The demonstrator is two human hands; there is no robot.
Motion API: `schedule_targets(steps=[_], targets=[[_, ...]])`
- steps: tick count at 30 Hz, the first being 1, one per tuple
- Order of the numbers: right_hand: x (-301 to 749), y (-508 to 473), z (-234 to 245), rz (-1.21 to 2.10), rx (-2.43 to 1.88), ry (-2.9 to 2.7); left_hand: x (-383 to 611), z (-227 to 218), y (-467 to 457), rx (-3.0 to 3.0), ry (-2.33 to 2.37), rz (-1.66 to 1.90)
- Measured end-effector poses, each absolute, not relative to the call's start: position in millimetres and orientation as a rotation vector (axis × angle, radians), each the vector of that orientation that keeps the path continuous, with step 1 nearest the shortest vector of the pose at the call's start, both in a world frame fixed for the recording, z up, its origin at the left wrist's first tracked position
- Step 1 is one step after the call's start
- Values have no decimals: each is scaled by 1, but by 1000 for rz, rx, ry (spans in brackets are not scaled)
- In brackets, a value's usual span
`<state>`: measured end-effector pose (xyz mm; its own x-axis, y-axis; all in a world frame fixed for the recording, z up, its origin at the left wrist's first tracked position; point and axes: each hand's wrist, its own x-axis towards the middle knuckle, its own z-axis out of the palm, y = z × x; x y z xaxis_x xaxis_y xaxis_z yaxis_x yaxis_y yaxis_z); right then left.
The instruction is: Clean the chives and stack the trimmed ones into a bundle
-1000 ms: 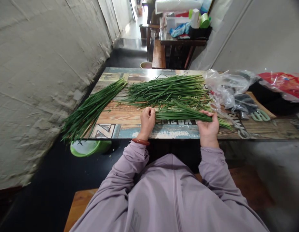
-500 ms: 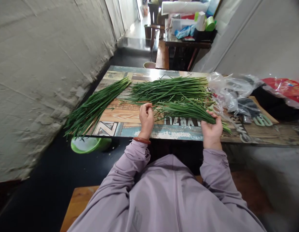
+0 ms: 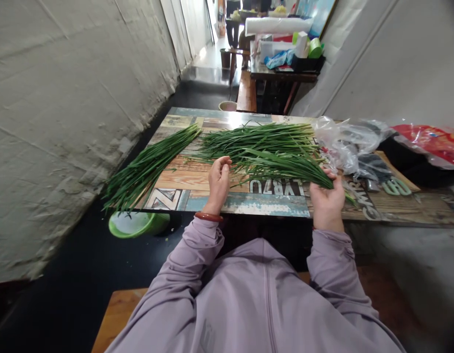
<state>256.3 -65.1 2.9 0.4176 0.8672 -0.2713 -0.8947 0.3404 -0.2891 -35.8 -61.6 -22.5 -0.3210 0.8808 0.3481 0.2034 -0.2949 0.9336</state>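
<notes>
My right hand is closed around a bunch of garlic chives near its pale stem end. The long green leaves of that bunch fan out to the left, low over the table. By the leaf tips is my left hand, its fingers loosely curved and the thumb apart, with nothing visible in it. Behind the held bunch lies a larger pile of chives, stems to the right. A separate bundle of chives rests at the left, its leaf tips hanging over the table's front edge.
Clear plastic bags, green-handled scissors and a red package occupy the right of the table. Below the left edge sits a green basin. Walls flank both sides; a second cluttered table stands beyond.
My right hand has shifted slightly right with its bunch, drawing the leaves along. My left hand has moved a little left, its fingers somewhat more open. The view has tilted slightly.
</notes>
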Motion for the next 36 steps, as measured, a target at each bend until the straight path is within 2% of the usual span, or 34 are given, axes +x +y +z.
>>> schedule_targets(steps=[8,13,25,31,36], targets=[[254,-67,14,1149,-434,-4,-37,3,-67,1402,1267,1611],[253,-66,22,1171,-465,-39,-37,14,-66,1636,1263,1528],[244,-73,47,1156,-488,-134,-39,5,-69,2047,1429,1417],[235,-74,61,1163,-478,-187,-29,-2,-61,1868,1555,1588],[251,-71,69,1149,-422,-95,-36,-7,-54,1498,1599,1646]])
